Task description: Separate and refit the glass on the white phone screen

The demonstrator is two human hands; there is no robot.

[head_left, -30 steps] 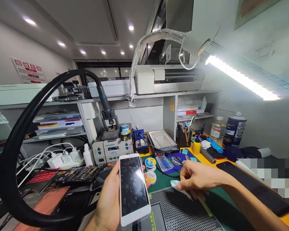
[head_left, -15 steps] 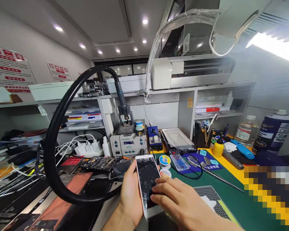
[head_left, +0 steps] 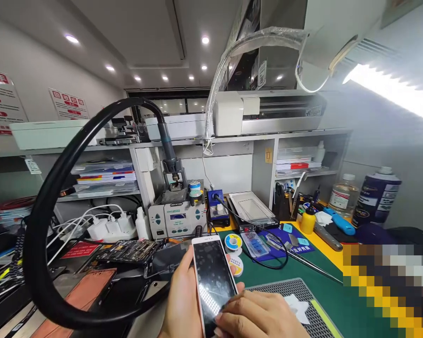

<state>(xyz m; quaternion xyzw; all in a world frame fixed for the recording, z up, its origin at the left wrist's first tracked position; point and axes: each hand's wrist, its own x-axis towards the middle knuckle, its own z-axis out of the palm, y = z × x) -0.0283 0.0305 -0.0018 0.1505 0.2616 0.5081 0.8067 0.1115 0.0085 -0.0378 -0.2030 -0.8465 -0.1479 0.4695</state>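
A white-framed smartphone lies in my left hand, its dark screen facing up. The palm and thumb are along its left side, and fingertips wrap round its right edge. Pale blotches mark the upper screen; a bright reflection shows lower down. My right hand lies over the phone's lower right part, its fingers bent and pressed together with the tips at the screen. Its thumb is mostly hidden, and I cannot make out whether anything is pinched there. The bottom of the phone is out of view.
A thick black hose loops across the left side from a hot-air station. Circuit boards lie left of the phone. Solder spools, tweezers, a grey perforated mat and a yellow bottle are on the right.
The view has shifted, and the phone sits lower in it. My right hand has moved down the screen, its fingers more curled and closer together. My left hand still holds the phone.
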